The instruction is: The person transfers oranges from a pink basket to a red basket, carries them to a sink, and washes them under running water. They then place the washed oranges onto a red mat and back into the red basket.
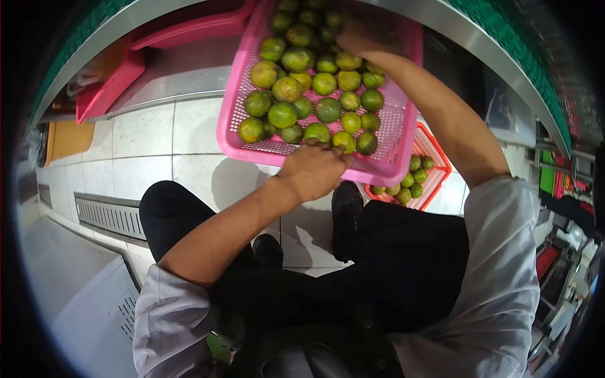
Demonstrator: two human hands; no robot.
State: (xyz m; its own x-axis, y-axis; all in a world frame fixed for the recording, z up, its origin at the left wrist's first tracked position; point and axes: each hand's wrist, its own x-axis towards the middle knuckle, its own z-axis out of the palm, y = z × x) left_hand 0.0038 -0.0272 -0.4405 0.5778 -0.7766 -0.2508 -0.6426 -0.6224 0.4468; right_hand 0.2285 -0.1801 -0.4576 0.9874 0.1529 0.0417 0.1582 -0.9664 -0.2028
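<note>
The left hand [313,170] curls its fingers over the near rim of the pink basket [396,135], gripping it; the fingertips are hidden behind the rim, just beside the front row of limes [318,88]. The right hand [353,39] reaches into the far end of the basket among the limes; whether its fingers grip fruit or the far rim cannot be told. The basket is held tilted above the tiled floor [151,145]. Below its right corner sits a red basket [439,170] with more limes. Black shoes [346,217] stand beneath.
</note>
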